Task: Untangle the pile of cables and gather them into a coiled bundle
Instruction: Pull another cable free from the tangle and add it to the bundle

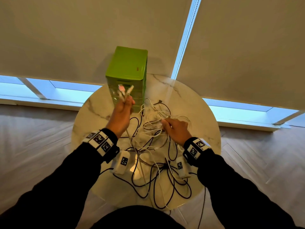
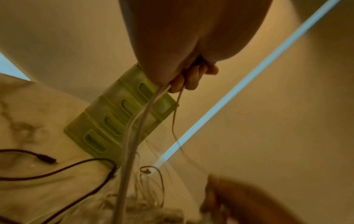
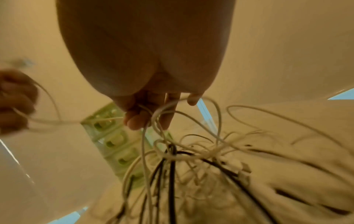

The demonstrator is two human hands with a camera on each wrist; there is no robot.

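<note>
A tangle of white and black cables (image 1: 153, 141) lies spread over the round marble table (image 1: 198, 116). My left hand (image 1: 123, 111) is raised above the table and grips several white cable ends, whose plugs (image 1: 125, 90) stick up past the fingers. In the left wrist view the fingers (image 2: 189, 78) curl round white strands (image 2: 134, 128) that hang down to the pile. My right hand (image 1: 175, 128) is over the middle of the pile. In the right wrist view its fingertips (image 3: 141, 119) pinch a white cable (image 3: 162, 112) lifted out of the heap (image 3: 191, 159).
A green plastic drawer tower (image 1: 128, 71) stands at the table's far side, just behind my left hand. Black cable loops (image 1: 179, 187) reach the near edge, and one strand hangs over it. Window blinds (image 1: 82, 30) and a wooden floor (image 1: 33, 146) surround the table.
</note>
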